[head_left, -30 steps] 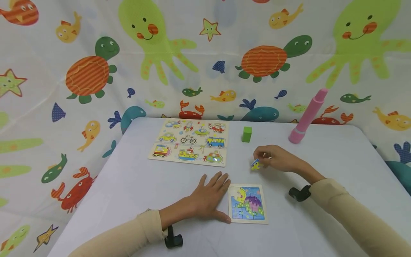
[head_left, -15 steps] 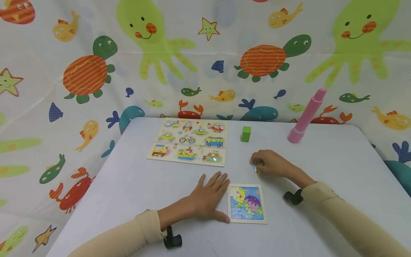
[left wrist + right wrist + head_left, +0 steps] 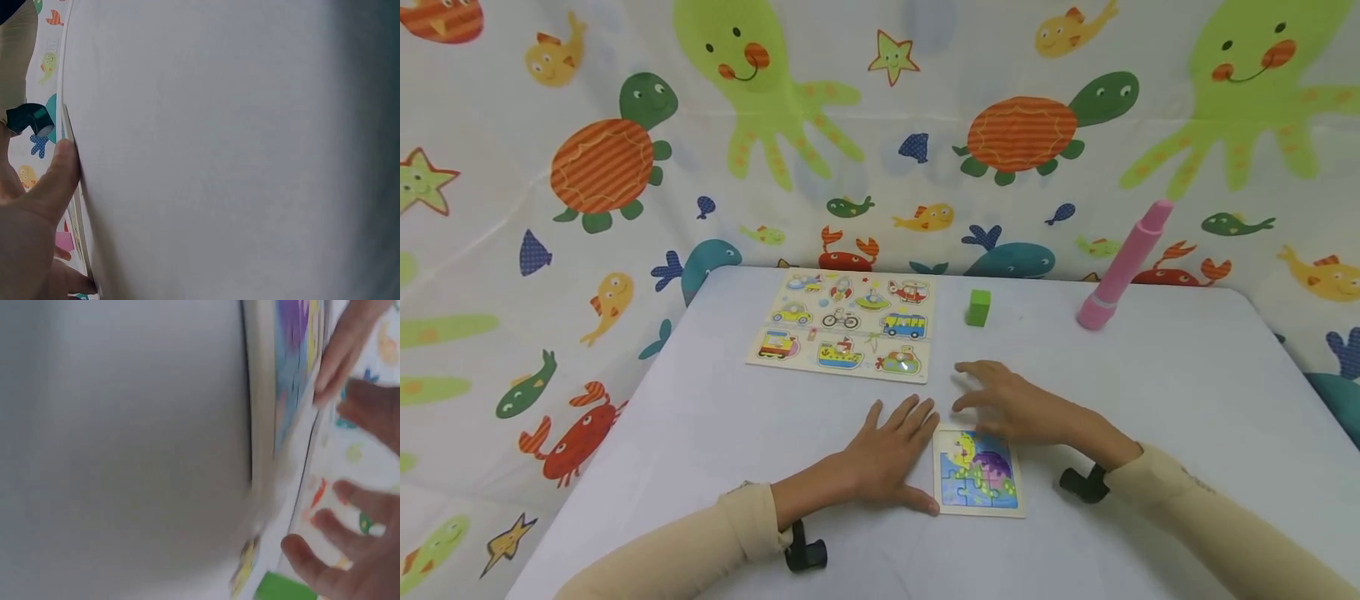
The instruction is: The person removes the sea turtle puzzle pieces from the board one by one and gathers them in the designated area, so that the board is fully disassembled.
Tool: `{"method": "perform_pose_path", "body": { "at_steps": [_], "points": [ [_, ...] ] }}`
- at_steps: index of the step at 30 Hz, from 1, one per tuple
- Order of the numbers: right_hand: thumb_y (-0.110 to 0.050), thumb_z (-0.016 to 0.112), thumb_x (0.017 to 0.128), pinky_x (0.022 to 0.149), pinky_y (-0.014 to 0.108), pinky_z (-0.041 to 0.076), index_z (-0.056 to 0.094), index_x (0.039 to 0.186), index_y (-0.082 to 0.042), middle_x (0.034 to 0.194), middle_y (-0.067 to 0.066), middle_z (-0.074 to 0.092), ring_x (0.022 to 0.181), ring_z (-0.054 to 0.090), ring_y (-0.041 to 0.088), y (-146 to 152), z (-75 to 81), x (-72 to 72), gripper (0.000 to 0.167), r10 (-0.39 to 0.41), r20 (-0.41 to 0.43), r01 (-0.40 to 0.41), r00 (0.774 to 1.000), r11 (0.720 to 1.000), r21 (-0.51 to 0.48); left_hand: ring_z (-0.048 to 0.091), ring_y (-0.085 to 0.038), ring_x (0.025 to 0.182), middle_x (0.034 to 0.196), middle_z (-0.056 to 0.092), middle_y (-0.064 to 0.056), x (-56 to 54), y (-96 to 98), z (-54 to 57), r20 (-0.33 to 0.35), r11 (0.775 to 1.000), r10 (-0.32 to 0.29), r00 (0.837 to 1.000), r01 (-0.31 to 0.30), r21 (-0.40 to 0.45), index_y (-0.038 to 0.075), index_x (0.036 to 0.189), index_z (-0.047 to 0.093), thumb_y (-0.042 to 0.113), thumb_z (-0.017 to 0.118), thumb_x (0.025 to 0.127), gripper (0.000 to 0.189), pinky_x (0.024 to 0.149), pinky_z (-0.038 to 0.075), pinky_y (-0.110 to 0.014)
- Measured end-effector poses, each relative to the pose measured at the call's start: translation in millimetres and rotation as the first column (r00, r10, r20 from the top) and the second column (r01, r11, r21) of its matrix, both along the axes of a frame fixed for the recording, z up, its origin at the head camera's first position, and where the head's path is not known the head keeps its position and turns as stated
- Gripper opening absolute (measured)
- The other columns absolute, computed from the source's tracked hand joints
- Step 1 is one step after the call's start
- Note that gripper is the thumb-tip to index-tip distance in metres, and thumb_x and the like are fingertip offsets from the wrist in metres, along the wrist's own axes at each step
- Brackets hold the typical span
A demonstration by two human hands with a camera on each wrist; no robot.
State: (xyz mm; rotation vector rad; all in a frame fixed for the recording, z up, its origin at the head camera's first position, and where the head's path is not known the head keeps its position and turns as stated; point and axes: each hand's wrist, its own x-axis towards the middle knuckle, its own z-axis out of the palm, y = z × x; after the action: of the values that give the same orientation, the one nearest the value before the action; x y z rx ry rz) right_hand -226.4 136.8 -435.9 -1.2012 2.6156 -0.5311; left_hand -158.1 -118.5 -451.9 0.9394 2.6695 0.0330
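In the head view a small framed jigsaw puzzle [image 3: 981,512] lies on the white table, showing a sea picture with a pale bare patch at its upper left. My left hand [image 3: 883,465] lies flat and spread at its left side, thumb and fingertips at the frame's edge. My right hand [image 3: 1026,408] hovers over the upper right corner, fingers spread and holding nothing. Below those fingers, the right wrist view shows a small yellow jigsaw piece [image 3: 245,567], blurred, on the table beyond the frame. In the head view that hand hides the piece.
Behind the jigsaw lies a larger wooden vehicle puzzle board [image 3: 808,354]. A green block [image 3: 978,308] stands at the back, with a pink stepped tube [image 3: 1123,267] upright and leaning to its right. A sea-animal curtain [image 3: 850,150] hangs along the table's back edge.
My right hand has let go of the jigsaw piece, its fingers spreading as it moved left and nearer to the frame. The left hand has stayed in place.
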Motion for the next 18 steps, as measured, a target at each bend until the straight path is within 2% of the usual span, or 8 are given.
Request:
{"method": "perform_pose_path", "body": {
  "at_steps": [2, 5, 12, 18],
  "points": [
    [-0.017, 0.079, 0.090, 0.109, 0.069, 0.034, 0.075, 0.125, -0.024, 0.161, 0.017, 0.036, 0.148, 0.027, 0.044, -3.7, 0.9, 6.5, 0.036, 0.080, 0.038, -0.081, 0.996, 0.997, 0.005, 0.005, -0.028, 0.158, 0.171, 0.012, -0.007, -0.4, 0.0, 0.0, -0.002, 1.000, -0.003, 1.000, 0.003, -0.005, 0.012, 0.164, 0.022, 0.080, 0.064, 0.079, 0.116, 0.119, 0.015, -0.065],
    [-0.018, 0.080, 0.089, 0.111, 0.068, 0.033, 0.075, 0.125, -0.027, 0.163, 0.014, 0.033, 0.150, 0.023, 0.042, -5.6, 0.1, 11.4, 0.037, 0.126, 0.050, -0.128, 0.991, 0.991, 0.035, 0.005, -0.028, 0.158, 0.171, 0.012, -0.007, -1.0, 0.1, 0.3, -0.002, 1.000, -0.004, 1.000, 0.004, -0.011, 0.012, 0.164, 0.023, 0.081, 0.063, 0.080, 0.116, 0.119, 0.016, -0.064],
    [-0.021, 0.083, 0.088, 0.113, 0.060, 0.035, 0.076, 0.122, -0.026, 0.159, 0.010, 0.041, 0.149, 0.030, 0.037, -5.6, -3.8, 10.6, 0.036, 0.149, -0.006, -0.148, 0.989, 0.986, 0.080, 0.006, -0.027, 0.158, 0.171, 0.012, -0.007, -1.5, 0.3, 0.9, -0.010, 1.000, -0.002, 1.000, 0.001, -0.028, 0.013, 0.164, 0.023, 0.081, 0.062, 0.079, 0.116, 0.119, 0.017, -0.064],
    [-0.015, 0.082, 0.087, 0.110, 0.056, 0.041, 0.076, 0.120, -0.023, 0.147, 0.008, 0.053, 0.141, 0.040, 0.034, -10.2, -2.4, 12.8, 0.034, 0.143, -0.039, -0.139, 0.989, 0.985, 0.098, 0.006, -0.027, 0.158, 0.171, 0.013, -0.006, -1.3, 1.2, -0.4, -0.012, 1.000, 0.002, 1.000, -0.002, -0.027, 0.013, 0.164, 0.023, 0.081, 0.063, 0.079, 0.116, 0.119, 0.017, -0.064]
  ]
}}
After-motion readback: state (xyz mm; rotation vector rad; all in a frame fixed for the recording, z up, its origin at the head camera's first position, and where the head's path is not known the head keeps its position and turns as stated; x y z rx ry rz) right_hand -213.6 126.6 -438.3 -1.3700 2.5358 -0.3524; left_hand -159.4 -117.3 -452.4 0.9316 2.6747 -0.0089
